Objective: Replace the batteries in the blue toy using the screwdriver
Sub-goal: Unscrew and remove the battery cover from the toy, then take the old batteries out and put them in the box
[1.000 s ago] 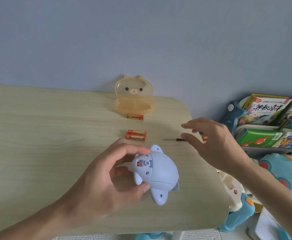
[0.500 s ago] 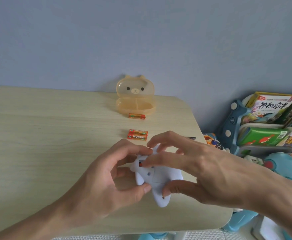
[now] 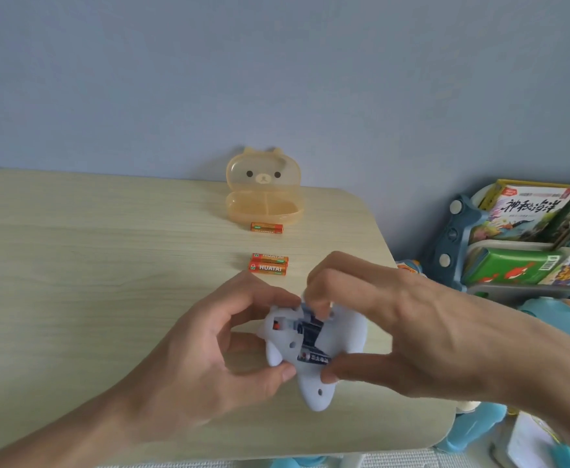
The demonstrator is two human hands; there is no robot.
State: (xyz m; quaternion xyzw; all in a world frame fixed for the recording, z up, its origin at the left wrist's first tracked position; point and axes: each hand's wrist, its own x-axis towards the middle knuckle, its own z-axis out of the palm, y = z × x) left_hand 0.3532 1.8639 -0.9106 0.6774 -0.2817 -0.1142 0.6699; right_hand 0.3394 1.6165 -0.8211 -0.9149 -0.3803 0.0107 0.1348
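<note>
Now, cover off: my left hand [image 3: 189,349] is gripping the blue toy [image 3: 314,359] while my right hand's [image 3: 412,332] fingers [image 3: 330,373], screwdriver-free, are pinching a dark old battery [image 3: 312,356] out; fresh batteries [image 3: 269,264] are waiting on the worktop [image 3: 91,265].

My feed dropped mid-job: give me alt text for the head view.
Both hands, left hand and right hand, hold the blue toy above the table, its battery compartment open with dark batteries showing. Three orange batteries lie beyond, near an open bear-faced box.
</note>
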